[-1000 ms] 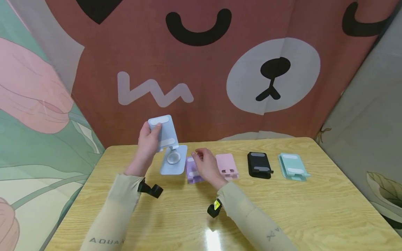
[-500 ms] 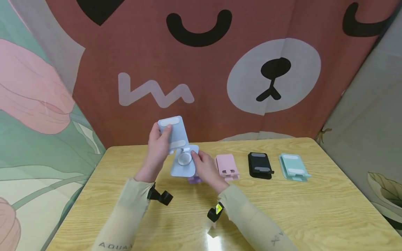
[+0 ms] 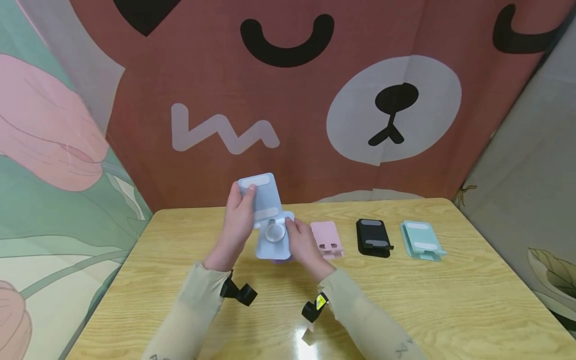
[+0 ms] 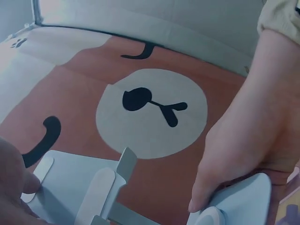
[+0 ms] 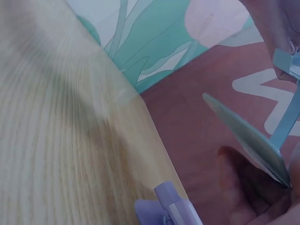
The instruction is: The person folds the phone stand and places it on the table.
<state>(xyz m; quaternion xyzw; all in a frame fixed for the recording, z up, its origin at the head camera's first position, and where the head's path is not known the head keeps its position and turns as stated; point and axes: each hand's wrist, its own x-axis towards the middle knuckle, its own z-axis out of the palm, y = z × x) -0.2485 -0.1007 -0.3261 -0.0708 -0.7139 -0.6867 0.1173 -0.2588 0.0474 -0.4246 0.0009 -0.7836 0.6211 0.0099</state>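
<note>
A light blue folding phone stand [image 3: 265, 198] is held up over the table, unfolded, its upper plate above its base plate. My left hand [image 3: 239, 214] grips the upper plate by its left side, thumb across the front beside a white pad. With thumb and fingers my right hand [image 3: 304, 245] pinches the right edge of the base plate [image 3: 273, 250], which bears a round ring. In the left wrist view the white pads [image 4: 96, 197] and a lip of the upper plate show. Behind the base, a purple phone stand [image 5: 176, 206] is mostly hidden in the head view.
Right of my hands, a pink phone stand [image 3: 326, 238], a black one [image 3: 374, 238] and a teal one [image 3: 422, 240] lie folded in a row on the wooden table [image 3: 405, 300]. A bear-patterned cloth [image 3: 297, 135] hangs behind the table's back edge.
My left hand has brought the blue stand rightward and slightly down, over the purple one. My right hand, earlier apart from it, has taken hold of the base plate's right edge.
</note>
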